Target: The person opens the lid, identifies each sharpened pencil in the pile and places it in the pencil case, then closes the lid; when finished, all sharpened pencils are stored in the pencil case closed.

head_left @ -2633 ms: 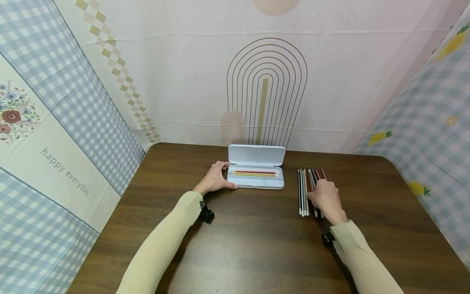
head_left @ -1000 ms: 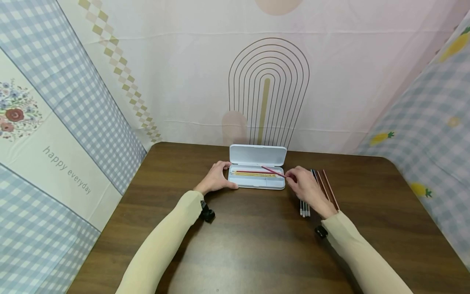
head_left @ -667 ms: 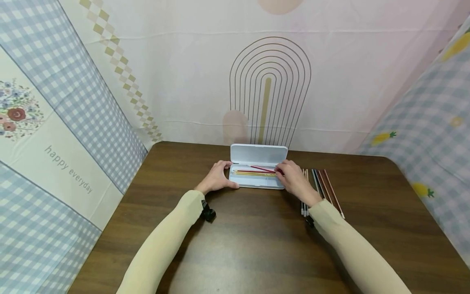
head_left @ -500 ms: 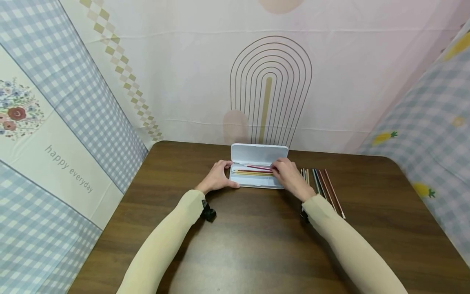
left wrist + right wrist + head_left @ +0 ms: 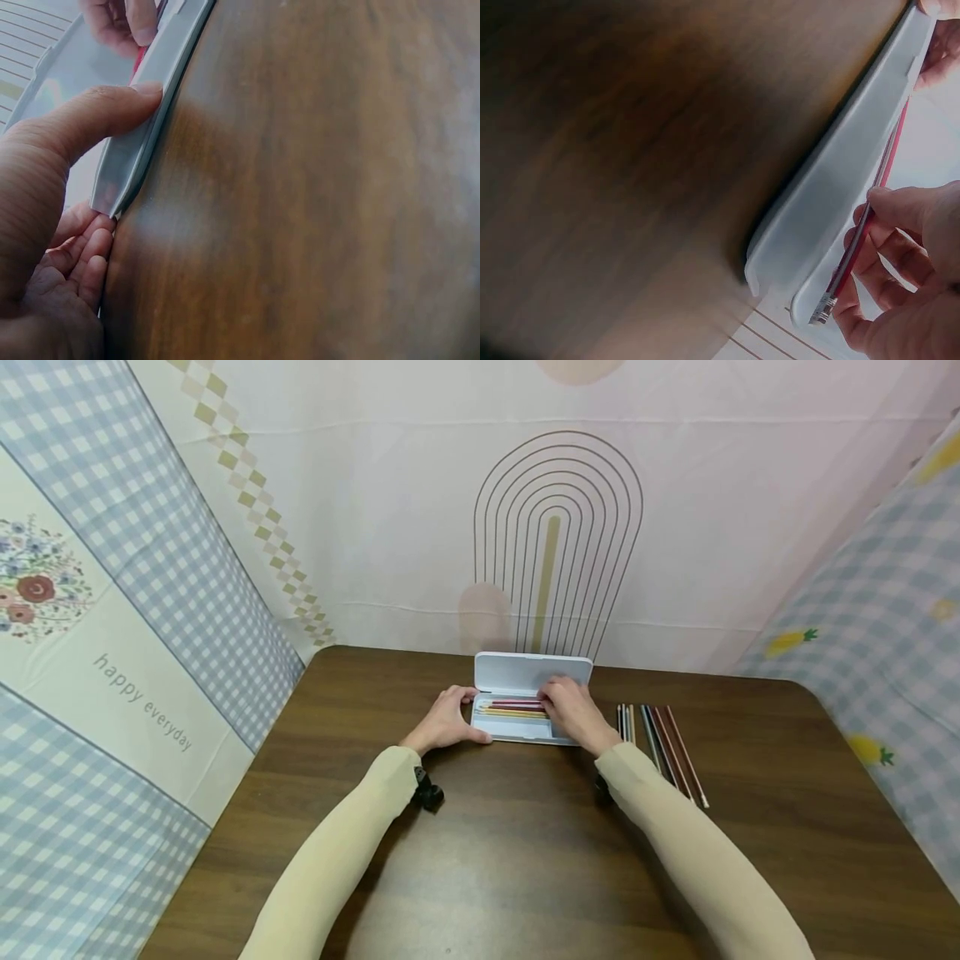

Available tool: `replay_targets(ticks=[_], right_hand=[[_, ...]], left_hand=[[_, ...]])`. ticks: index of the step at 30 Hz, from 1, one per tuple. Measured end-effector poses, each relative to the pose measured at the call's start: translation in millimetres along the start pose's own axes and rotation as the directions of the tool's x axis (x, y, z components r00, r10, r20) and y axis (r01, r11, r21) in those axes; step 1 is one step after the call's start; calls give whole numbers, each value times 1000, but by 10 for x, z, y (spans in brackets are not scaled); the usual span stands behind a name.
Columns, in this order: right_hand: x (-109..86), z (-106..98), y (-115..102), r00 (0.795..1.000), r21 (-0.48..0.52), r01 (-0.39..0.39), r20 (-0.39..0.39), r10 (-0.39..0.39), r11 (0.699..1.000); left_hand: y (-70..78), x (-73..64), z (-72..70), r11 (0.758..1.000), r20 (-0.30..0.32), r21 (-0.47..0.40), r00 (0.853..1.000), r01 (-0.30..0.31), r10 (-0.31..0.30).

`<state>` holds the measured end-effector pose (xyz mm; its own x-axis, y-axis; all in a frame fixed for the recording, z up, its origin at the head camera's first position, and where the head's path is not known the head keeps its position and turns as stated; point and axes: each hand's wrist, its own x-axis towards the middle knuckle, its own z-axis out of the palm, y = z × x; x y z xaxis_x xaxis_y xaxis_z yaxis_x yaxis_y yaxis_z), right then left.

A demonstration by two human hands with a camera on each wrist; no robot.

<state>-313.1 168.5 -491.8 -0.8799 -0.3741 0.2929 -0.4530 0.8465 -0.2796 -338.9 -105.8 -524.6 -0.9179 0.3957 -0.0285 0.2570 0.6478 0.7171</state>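
A pale, hinged pencil case (image 5: 510,727) lies near the back of the wooden table with its lid raised. My left hand (image 5: 442,722) holds its left end, thumb on the front wall and fingers at the far corner. Over the right half of the case, my right hand (image 5: 573,710) pinches a red pencil (image 5: 845,270) between thumb and fingers. The pencil's silver ferrule and eraser end show in the right wrist view. Yellow and red pencils (image 5: 512,713) lie lengthwise inside the case, their right ends hidden behind my right hand.
Right of the case, several light and dark pencils (image 5: 626,720) lie side by side on the table (image 5: 480,852). Brown and dark pencils (image 5: 678,752) form a second, slanted row, partly covered by my right sleeve. A patterned cloth (image 5: 390,527) hangs behind.
My right hand has picked up a red pencil from the row at right and carried it left over the case, lowering it alongside the others. The left hand stays on the case.
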Motion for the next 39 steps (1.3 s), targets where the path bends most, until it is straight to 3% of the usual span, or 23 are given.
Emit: replay_targets(ticks=[9,32,39], right_hand=[[59,84,-32,999,-38,-51,11,51,998],[92,161,-48,1000,-175,21,-5,-22,984],[94,161,-50,1000,-165,29,4,-28,986]], left_hand=[[71,-48,-31,1000,7,13,1000,9,-9],[60,-30,-11,1000,2,4,1000,4,-4],[53,-20,-6,1000,-5,10,1000,2,-2]])
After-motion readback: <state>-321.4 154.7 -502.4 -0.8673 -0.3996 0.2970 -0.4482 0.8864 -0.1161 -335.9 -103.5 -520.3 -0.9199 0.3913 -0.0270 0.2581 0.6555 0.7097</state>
